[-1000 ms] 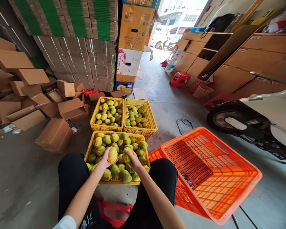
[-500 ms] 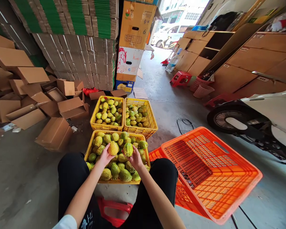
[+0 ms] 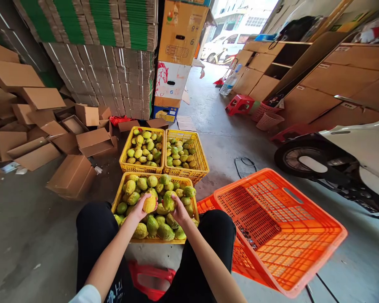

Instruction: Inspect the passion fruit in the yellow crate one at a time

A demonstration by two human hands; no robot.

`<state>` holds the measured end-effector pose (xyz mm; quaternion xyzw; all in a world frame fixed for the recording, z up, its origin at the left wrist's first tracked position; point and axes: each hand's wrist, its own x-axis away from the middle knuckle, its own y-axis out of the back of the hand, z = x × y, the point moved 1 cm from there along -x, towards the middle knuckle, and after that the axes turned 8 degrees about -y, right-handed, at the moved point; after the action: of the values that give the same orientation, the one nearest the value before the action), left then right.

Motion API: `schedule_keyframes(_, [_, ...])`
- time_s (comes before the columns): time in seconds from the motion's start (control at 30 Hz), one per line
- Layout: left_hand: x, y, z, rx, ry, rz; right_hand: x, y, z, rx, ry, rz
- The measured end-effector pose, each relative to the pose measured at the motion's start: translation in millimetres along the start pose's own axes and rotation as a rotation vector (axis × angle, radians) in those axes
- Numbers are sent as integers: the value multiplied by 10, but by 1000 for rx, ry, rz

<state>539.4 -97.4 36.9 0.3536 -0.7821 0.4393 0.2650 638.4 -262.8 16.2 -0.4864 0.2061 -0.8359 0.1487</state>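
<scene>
My left hand is wrapped round a yellow, bumpy-skinned fruit. In my right hand is a greener fruit of the same lumpy, oval kind, gripped from its right side. Both are held side by side just above the near yellow crate, which stands between my knees. Many similar fruits, green to yellow, fill that crate. Whether they are guavas or a citrus fruit I cannot tell.
Two more yellow crates of fruit stand behind the near one. An orange crate rests tilted at my right, beside a motorcycle. Loose cardboard boxes lie on the left. Below me is a red stool.
Both fruits have been turned in my fingers. The yellow one now shows its longer side, and the green one has rotated slightly. My arms have barely moved.
</scene>
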Motion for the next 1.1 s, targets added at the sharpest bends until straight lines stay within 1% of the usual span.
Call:
schedule_keyframes(0.1, [-15, -2, 10, -39, 10, -39, -65, 48, -34, 42, 74, 17])
schedule_keyframes(0.23, [-16, -16, 70, -60, -19, -45, -109, 71, -72, 60, 157, -2])
schedule_keyframes(0.3, [-13, -24, 91, -50, -37, -42, -102, 63, -67, 46, 172, 5])
schedule_keyframes(0.4, [3, -35, 76, -35, -56, -50, -54, 45, -24, 36, 146, 33])
schedule_keyframes(0.6, [70, -92, -67, 113, -53, -101, 55, -6, 73, -42, -55, 98])
schedule_keyframes(0.7, [49, -106, -97, 135, -112, -124, 60, -43, 86, -82, -18, 68])
schedule_keyframes(0.83, [-23, -45, -97, 89, -196, -182, 35, -28, 89, -119, 68, 8])
schedule_keyframes(0.93, [-34, -3, -86, 80, -229, -140, 17, 32, 99, -186, 102, -67])
schedule_keyframes(1.0, [-14, -3, -64, 87, -219, -95, 10, 60, 103, -221, 107, -82])
schedule_keyframes(1.03, [-1, -9, -48, 88, -204, -77, 8, 64, 102, -230, 107, -62])
schedule_keyframes(1.1, [26, -26, -13, 81, -158, -42, 10, 52, 93, -222, 105, 18])
